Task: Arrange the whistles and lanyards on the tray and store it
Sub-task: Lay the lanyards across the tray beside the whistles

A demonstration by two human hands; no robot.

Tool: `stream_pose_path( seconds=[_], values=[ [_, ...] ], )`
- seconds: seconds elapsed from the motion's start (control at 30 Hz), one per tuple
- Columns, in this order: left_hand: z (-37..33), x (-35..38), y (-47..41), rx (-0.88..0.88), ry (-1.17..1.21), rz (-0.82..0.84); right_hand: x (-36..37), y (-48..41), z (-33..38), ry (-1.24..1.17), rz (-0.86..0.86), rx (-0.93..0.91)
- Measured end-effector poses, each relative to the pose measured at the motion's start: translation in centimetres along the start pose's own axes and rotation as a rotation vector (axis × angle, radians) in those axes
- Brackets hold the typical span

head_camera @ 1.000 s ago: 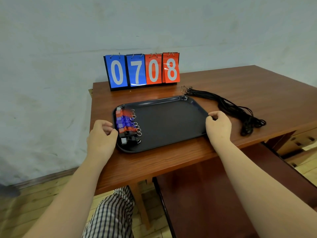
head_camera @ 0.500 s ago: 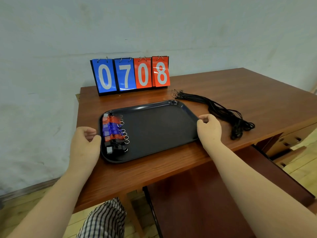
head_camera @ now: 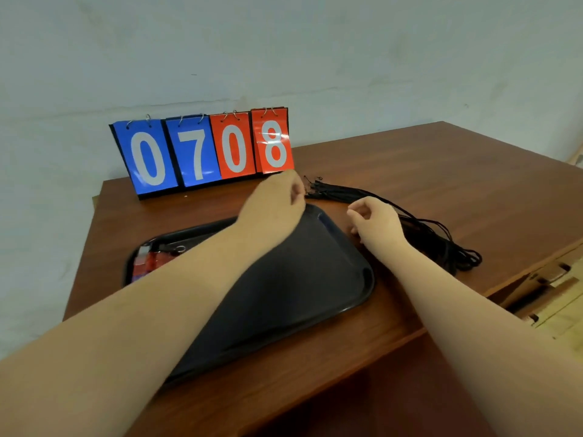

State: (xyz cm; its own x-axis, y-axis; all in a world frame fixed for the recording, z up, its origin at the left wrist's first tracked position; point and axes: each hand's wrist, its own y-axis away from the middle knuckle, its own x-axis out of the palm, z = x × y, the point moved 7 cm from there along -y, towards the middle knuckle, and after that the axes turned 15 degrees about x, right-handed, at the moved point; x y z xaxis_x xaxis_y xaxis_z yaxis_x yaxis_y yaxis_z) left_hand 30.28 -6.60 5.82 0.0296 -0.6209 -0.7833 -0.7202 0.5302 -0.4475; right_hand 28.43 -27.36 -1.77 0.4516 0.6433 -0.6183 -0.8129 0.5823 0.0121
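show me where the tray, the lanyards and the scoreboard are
tray (head_camera: 299, 285): head view, bare floor of the tray
lanyards (head_camera: 438, 244): head view, thick middle of the black bundle
scoreboard (head_camera: 194, 152): head view, blue card showing 7

Likely a sports or school equipment room: flip scoreboard (head_camera: 202, 151) reading 0708 on a wooden table (head_camera: 441, 171), bare pale plaster wall (head_camera: 284, 48), whistles (head_camera: 148, 263) on a tray (head_camera: 284, 294), black lanyards (head_camera: 426, 234) bundled. Drawers (head_camera: 549, 279) under the table's right.
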Motion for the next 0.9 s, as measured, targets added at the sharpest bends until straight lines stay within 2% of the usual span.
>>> stream_pose_path(
  seconds=[0.1,0.23,0.33,0.43,0.57,0.7,0.9],
  values=[
    [0.8,3.5,-3.8,-0.005,-0.055,0.069,0.5,-1.1,0.1,0.083,-0.127,-0.078],
    [2.2,6.8,-7.7,-0.032,-0.125,0.088,1.3,-2.5,1.0,0.185,-0.190,-0.205],
    [2.5,9.1,-9.8,-0.019,-0.221,0.123,2.0,-3.3,1.4,0.375,-0.268,-0.270],
    [3.0,10.9,-11.2,0.002,-0.283,0.154,2.6,-4.4,1.0,0.493,-0.298,-0.245],
    [3.4,12.8,-12.1,0.037,-0.353,0.216,2.3,-4.8,1.0,0.486,-0.350,-0.222],
    [3.3,12.9,-12.2,0.117,-0.442,0.208,1.9,-4.5,1.2,0.483,-0.400,-0.230],
    [2.0,9.7,-11.4,0.244,-0.456,0.037,0.8,-3.1,1.8,0.359,-0.599,-0.349]
  ],
)
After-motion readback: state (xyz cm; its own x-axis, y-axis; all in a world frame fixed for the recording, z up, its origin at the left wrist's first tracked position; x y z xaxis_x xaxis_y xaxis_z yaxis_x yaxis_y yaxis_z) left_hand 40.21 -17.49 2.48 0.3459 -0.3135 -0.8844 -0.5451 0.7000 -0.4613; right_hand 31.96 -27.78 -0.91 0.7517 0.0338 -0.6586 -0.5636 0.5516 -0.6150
